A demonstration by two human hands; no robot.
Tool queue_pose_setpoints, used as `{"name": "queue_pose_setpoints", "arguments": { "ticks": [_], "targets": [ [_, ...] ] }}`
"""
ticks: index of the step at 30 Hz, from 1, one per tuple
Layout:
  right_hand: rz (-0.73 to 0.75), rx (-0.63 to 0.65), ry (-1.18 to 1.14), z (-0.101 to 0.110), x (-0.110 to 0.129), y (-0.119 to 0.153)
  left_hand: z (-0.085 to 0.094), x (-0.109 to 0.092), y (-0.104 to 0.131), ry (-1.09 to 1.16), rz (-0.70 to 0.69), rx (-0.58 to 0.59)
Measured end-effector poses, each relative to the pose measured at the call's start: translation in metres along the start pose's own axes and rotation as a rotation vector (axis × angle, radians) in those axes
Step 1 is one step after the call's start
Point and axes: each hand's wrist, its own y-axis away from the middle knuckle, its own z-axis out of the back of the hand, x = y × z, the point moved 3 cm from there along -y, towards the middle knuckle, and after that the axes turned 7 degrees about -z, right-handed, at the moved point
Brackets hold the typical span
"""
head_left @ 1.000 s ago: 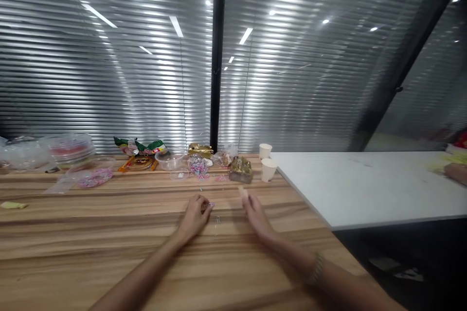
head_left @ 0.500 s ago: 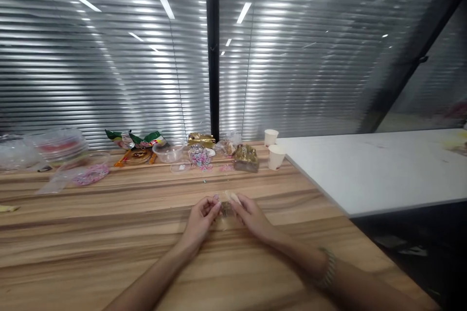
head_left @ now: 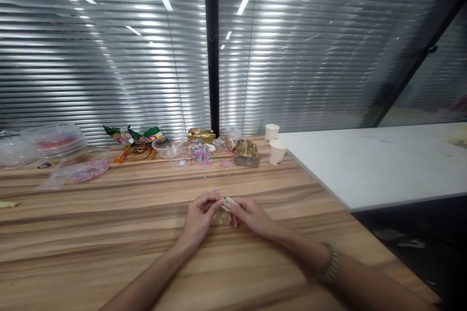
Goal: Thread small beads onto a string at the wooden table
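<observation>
Over the wooden table (head_left: 109,233), my left hand (head_left: 201,213) pinches at something small, with a bit of pink showing above its fingertips. My right hand (head_left: 250,215), whose wrist wears a braided band (head_left: 331,262), has its fingers closed on a pale piece (head_left: 230,201). The fingertips of both hands meet or nearly meet at this piece. A thin see-through yellowish film (head_left: 219,218) hangs or lies just below them. Exactly which finger holds which part is too small to make out.
Two paper cups (head_left: 278,151) stand at the back, beside a gold-wrapped box (head_left: 247,153). Left of them are a clear bowl (head_left: 168,147), pink and blue beads (head_left: 200,152), green snack bags (head_left: 146,135) and stacked plastic lids (head_left: 58,142). A white table (head_left: 379,170) adjoins at the right.
My fingertips have come closer together around the pale piece, and the dark patch between them no longer shows. The objects at the back appear slightly higher in view.
</observation>
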Motion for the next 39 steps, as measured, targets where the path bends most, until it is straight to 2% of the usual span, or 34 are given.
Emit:
{"name": "queue_pose_setpoints", "arguments": {
  "ticks": [5,11,17,21,26,28,33,39],
  "targets": [
    [-0.069,0.009,-0.058,-0.002,-0.006,0.0,-0.006,-0.002,0.002,-0.047,-0.018,0.046],
    [0.04,-0.021,0.123,-0.005,-0.005,0.004,-0.005,-0.004,0.004,-0.075,-0.022,-0.02],
    [0.069,-0.005,0.175,-0.006,0.004,0.008,-0.004,-0.005,0.006,-0.062,-0.04,-0.079],
    [-0.003,-0.021,0.174,-0.006,-0.001,0.007,-0.004,-0.005,0.005,-0.021,-0.031,-0.091],
    [-0.08,-0.022,0.011,-0.006,-0.006,0.004,0.003,-0.003,0.003,-0.013,0.021,-0.187],
    [-0.063,-0.045,-0.03,-0.005,-0.005,0.004,0.003,-0.003,0.003,-0.024,0.04,-0.164],
    [0.012,-0.122,-0.037,-0.001,-0.002,0.004,-0.007,-0.003,0.005,-0.018,0.086,-0.005],
    [0.084,-0.153,0.018,0.001,-0.003,0.002,-0.01,-0.006,0.005,0.01,0.082,0.069]
  ]
}}
